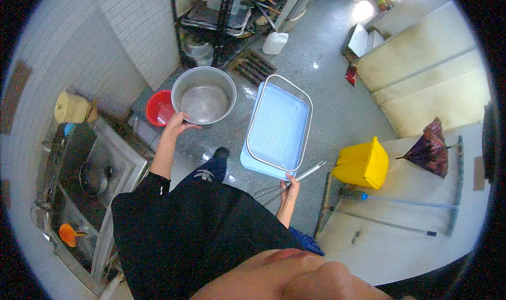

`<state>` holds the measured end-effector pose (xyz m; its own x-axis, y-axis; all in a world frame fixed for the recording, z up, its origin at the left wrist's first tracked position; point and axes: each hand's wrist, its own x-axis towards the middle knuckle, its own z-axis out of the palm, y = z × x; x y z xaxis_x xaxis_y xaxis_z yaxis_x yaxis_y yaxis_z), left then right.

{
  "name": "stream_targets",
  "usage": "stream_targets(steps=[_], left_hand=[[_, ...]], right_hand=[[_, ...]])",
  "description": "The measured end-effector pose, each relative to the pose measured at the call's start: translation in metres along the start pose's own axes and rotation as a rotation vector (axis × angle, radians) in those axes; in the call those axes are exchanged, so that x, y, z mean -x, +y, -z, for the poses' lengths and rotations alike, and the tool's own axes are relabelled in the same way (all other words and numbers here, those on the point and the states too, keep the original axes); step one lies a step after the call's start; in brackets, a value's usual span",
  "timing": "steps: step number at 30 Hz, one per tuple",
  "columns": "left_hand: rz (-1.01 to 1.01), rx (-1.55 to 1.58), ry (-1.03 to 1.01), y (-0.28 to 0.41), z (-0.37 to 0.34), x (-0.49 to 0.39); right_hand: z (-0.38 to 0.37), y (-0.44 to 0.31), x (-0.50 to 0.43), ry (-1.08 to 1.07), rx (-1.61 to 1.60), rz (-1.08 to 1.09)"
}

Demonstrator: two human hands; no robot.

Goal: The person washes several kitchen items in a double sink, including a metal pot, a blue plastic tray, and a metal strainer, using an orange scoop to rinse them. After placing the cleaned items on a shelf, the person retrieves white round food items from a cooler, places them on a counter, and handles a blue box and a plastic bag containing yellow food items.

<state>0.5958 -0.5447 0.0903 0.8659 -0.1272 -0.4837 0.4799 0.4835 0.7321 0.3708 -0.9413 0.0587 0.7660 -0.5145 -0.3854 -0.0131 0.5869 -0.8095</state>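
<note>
My left hand (180, 123) grips the near rim of a deep round metal pot (204, 98), tilted so its bare inside shows. Below and left of the pot a red plastic basin (159, 108) is partly covered by it. My right hand (290, 189) is closed on the near end of a light blue plastic tray (250, 161) and also on a balloon whisk (312, 170), whose handle points up and right. A rectangular wire mesh basket (280, 122) with a metal rim lies over the blue tray.
At left is a metal sink (122, 157) with an orange funnel-like item (68, 233). Ahead stand a dark metal rack (221, 23), a floor drain grate (253, 66) and a white dustpan (275, 43). A yellow bin (357, 163) and a folded umbrella (429, 151) are at right, on a wet floor.
</note>
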Motion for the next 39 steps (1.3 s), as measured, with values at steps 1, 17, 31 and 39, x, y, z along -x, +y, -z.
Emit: stream_targets(steps=[1,17,31,39], left_hand=[[0.037,0.043,-0.057,0.002,-0.019,-0.02],[0.167,0.732,-0.001,0.066,-0.296,-0.324],[0.06,1.345,0.569,0.14,-0.298,-0.432],[-0.372,1.099,0.384,0.114,-0.235,-0.546]], right_hand=[[-0.004,-0.014,-0.012,0.08,0.028,-0.026],[0.014,-0.198,-0.226,0.09,-0.011,0.05],[-0.031,-0.295,-0.397,-0.068,0.169,-0.036],[-0.12,-0.303,-0.528,-0.175,0.239,-0.075]])
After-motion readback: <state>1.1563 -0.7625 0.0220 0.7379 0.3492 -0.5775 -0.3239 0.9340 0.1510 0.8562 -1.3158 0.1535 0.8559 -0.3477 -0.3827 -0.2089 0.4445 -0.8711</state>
